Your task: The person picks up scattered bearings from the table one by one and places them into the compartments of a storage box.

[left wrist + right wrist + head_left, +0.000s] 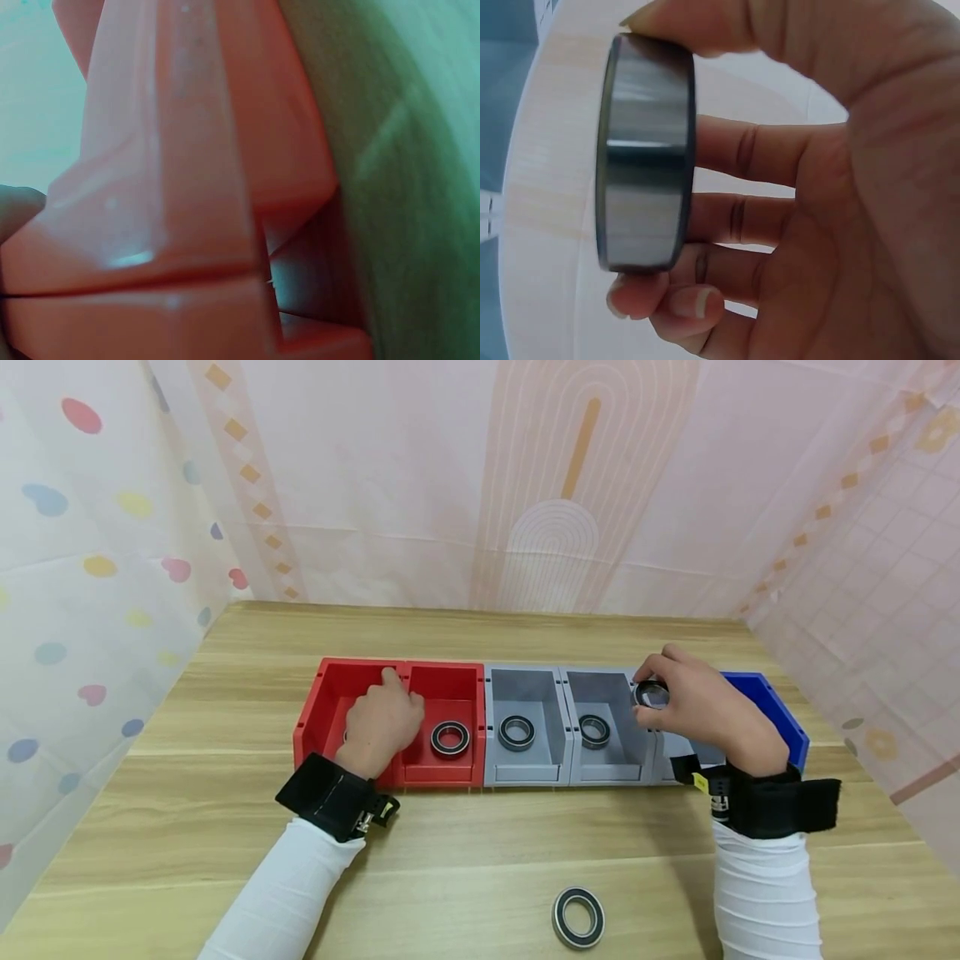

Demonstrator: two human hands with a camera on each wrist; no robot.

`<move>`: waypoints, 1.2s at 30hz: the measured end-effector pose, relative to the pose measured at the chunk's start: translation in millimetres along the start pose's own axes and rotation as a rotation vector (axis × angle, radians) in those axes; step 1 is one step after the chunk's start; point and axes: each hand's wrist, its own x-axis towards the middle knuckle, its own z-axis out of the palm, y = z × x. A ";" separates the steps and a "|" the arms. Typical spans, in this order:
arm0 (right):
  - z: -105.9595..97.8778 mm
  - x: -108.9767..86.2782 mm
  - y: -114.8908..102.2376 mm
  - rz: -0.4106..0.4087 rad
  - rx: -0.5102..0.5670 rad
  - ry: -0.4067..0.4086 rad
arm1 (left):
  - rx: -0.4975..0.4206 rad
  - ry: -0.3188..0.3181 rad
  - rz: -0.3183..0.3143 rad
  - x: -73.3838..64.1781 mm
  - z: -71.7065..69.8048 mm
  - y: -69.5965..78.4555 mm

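In the head view my right hand point(705, 706) pinches a ball bearing point(651, 694) over the grey bins. The right wrist view shows this bearing point(645, 154) edge-on, its steel rim between the thumb and fingertips. My left hand point(382, 722) is over the two red bins point(482, 710), near the wall between them. Its lower fingers are hidden, and I cannot tell whether they hold anything. A bit of a dark round rim point(346, 735) shows beside the left hand. In the left wrist view one finger point(19, 210) is against the red plastic.
One bearing point(450, 740) lies in the second red bin. Two more, a bearing point(517, 732) and another bearing point(595, 732), lie in grey bins. A blue bin point(780, 718) ends the row at right. A loose bearing point(578, 918) is on the wooden table point(465, 868) in front.
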 end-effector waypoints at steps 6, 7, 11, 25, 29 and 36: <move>-4.2 -3.2 12.7 0.045 -0.002 0.014 | 0.001 -0.003 -0.004 -0.2 0.3 -0.1; -4.5 -3.4 14.6 0.053 -0.002 0.014 | 0.002 -0.002 -0.004 -0.1 0.3 -0.2; -4.0 -2.5 21.4 0.070 0.005 0.003 | 0.005 0.000 -0.003 -0.2 0.3 -1.3; 1.3 2.8 36.8 0.141 0.007 -0.068 | 0.006 -0.016 -0.009 1.4 -1.0 -3.2; 7.1 5.0 42.8 0.127 0.017 -0.086 | 0.010 -0.015 -0.012 1.1 -1.3 -3.3; 16.8 9.1 50.1 0.127 0.013 -0.102 | 0.011 -0.015 -0.009 0.2 -1.1 -3.2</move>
